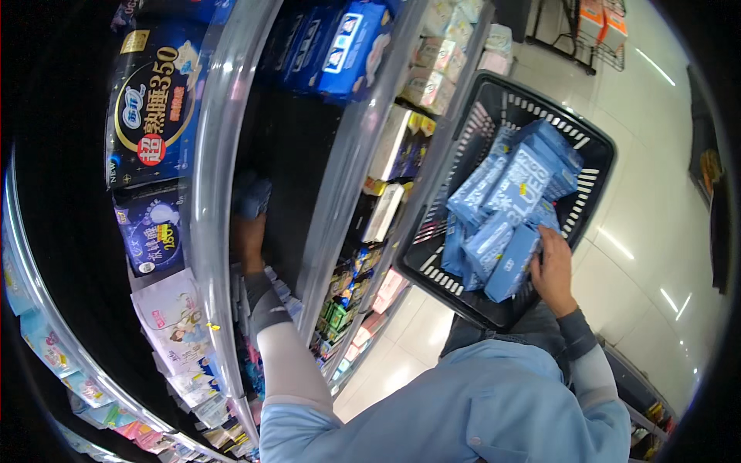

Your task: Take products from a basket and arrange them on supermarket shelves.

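Note:
My left hand [250, 240] reaches into a dark shelf compartment, shut on a blue packet [253, 195] whose far side fades into shadow. A black plastic shopping basket [599, 168] with slotted sides is in front of me, holding several blue packets [518, 179] in a loose pile. At the basket's near right side, my right hand [554, 269] touches a blue packet [512, 263] with its fingertips; whether it grips the packet cannot be told.
Clear-edged shelves [223, 173] curve along the left, with dark blue packs [153, 110] and pink-white packs [173, 318]. Bright blue packs [353, 49] stand deeper in the compartment. A black wire rack [570, 49] with orange boxes stands on the tiled floor beyond the basket.

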Action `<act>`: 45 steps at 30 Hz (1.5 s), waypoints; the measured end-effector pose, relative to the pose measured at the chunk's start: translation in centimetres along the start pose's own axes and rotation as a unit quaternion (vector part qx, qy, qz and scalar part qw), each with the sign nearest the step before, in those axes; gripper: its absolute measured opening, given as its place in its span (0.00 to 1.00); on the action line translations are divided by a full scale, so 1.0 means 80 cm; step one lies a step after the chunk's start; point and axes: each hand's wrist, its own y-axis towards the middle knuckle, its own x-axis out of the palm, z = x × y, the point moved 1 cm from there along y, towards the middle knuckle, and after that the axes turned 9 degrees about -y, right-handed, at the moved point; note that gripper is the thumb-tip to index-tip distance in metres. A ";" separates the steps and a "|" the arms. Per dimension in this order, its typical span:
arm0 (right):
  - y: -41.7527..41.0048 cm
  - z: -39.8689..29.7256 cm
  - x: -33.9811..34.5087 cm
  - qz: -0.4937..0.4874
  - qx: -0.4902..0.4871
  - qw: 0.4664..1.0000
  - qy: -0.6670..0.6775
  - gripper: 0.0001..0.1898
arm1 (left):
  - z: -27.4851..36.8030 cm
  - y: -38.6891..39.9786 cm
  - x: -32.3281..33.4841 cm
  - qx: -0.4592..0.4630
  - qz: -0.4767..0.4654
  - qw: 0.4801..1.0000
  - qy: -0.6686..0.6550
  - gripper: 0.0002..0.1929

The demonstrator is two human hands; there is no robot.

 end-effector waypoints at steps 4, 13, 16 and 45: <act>-0.002 0.004 0.005 0.008 0.004 1.000 -0.001 0.29 | 0.080 -0.029 -0.032 0.001 -0.019 0.998 -0.054 0.43; -0.003 0.005 0.002 0.021 -0.038 0.999 -0.003 0.28 | 0.200 -0.094 -0.152 0.143 -0.025 0.966 -0.215 0.47; -0.004 0.007 0.004 0.021 -0.039 0.999 -0.005 0.29 | 0.243 -0.129 -0.187 0.219 -0.031 0.952 -0.213 0.49; 0.008 -0.026 0.005 -0.057 -0.218 0.972 -0.070 0.37 | 0.347 -0.336 -0.022 0.084 -0.366 0.864 -0.335 0.51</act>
